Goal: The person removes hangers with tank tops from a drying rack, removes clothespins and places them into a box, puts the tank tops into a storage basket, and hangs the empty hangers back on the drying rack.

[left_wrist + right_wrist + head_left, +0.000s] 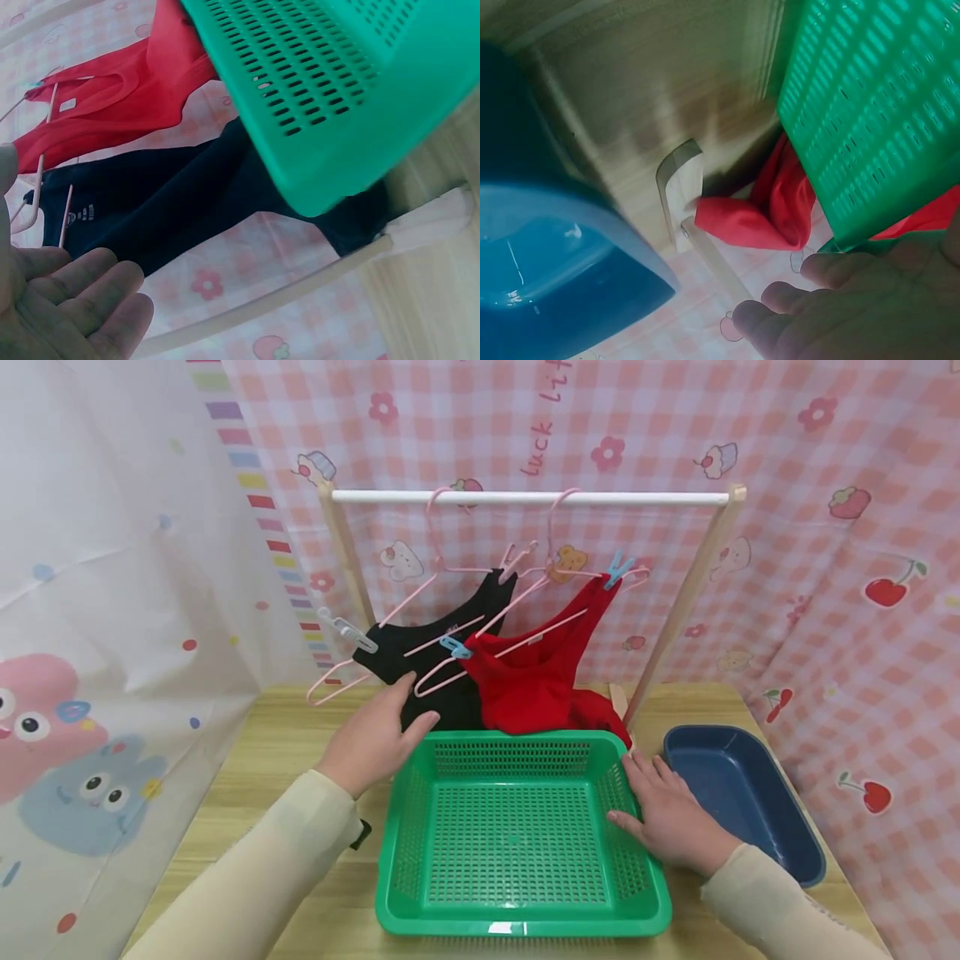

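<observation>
A green mesh basket [450, 924] sits in front of the clothes rack. My left hand [378, 735] is held by the basket's far left corner with fingers extended, overlapping the black top [453, 703] in the head view; nothing is in its grasp. My right hand [671, 814] lies along the basket's right rim, fingers fairly straight and thumb over the inside. Behind the basket, the black top and a red top [528, 689] hang from pink hangers. A white clothespin [365, 643] and a pink one [512, 562] clip the black top; blue clothespins [617, 570] clip the red one.
The rack's white rod [495, 497] runs between wooden posts, the right post [686, 602] rising behind my right hand. A dark blue basin [806, 852] stands right of the basket on the wooden table [247, 777]. A checked curtain [480, 427] hangs close behind the rack.
</observation>
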Action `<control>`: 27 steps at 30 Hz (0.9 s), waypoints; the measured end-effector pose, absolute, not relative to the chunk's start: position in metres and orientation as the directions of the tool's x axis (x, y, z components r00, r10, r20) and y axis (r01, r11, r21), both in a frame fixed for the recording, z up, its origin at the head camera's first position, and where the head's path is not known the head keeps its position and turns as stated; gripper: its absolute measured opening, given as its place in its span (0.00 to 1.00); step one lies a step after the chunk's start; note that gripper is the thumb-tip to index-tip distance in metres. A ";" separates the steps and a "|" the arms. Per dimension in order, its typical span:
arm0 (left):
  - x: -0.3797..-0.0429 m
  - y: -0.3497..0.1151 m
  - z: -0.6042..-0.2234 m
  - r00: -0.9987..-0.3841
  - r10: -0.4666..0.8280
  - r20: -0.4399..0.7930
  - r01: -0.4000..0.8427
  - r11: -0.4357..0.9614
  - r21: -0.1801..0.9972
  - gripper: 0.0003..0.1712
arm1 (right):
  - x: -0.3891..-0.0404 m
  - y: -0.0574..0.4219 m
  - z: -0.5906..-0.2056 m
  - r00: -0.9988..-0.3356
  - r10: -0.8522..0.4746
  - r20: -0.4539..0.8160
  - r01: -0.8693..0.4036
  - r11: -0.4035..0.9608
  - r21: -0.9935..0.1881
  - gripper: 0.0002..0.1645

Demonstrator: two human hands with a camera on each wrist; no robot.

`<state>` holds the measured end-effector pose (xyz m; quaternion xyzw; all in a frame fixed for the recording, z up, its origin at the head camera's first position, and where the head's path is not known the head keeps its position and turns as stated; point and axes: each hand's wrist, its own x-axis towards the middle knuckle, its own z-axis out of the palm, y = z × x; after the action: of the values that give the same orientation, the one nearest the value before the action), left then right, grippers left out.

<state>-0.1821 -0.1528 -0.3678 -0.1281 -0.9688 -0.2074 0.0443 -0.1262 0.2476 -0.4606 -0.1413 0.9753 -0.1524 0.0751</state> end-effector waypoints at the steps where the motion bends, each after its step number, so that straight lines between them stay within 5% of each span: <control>1: -0.183 -0.152 -0.366 -0.964 0.230 0.133 0.264 0.880 0.394 0.46 | -0.126 0.247 -0.461 -0.949 -0.298 -0.102 -0.253 0.913 -0.319 0.56; 17: -0.201 -0.132 -0.348 -0.954 0.259 0.150 0.299 0.851 0.433 0.44 | -0.123 0.243 -0.467 -0.956 -0.274 -0.104 -0.227 0.915 -0.332 0.60; 27: -0.212 -0.117 -0.336 -0.938 0.297 0.178 0.346 0.831 0.435 0.24 | -0.125 0.243 -0.467 -0.954 -0.271 -0.126 -0.218 0.919 -0.328 0.61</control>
<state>-0.2124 -0.1174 -0.3365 -0.1681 -0.9556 -0.2367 0.0516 -0.1247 0.2426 -0.4673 -0.1254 0.9759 -0.1574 0.0849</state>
